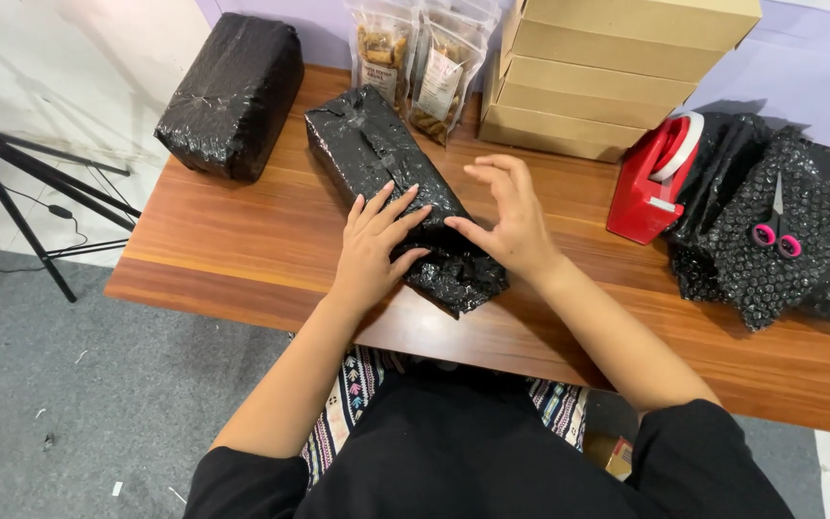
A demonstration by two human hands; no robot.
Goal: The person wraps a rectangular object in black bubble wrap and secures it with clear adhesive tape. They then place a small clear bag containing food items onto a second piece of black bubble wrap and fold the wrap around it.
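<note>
Parcel (391, 183) lies mid-desk (242, 240), long axis running 11 to 5 o'clock, wrapped in black bubble film with glossy tape bands. Left hand (372, 245) lies flat, fingers spread, pressing the film down at the parcel's near end; grip released, not clenched. Right hand (511, 216) at 3 o'clock of it, fingers curled and open, thumb tip touching the film, grasping nothing. Risk, as judged: the crumpled near-end fold is springy and slick, so it may pop open if the left palm lifts before tape goes on; pressing hard could burst bubbles. Tape dispenser (647, 187), red, hard plastic, sits well apart at 3 o'clock, a stretch for 1 hand. Scissors (775, 231), pink handles, rest on loose bubble film (770, 259) beyond it. A 2nd wrapped block (232, 91) at 10 o'clock overhangs the desk edge. Flat cardboard boxes (617, 72) and clear snack bags (420, 58) at 12.
</note>
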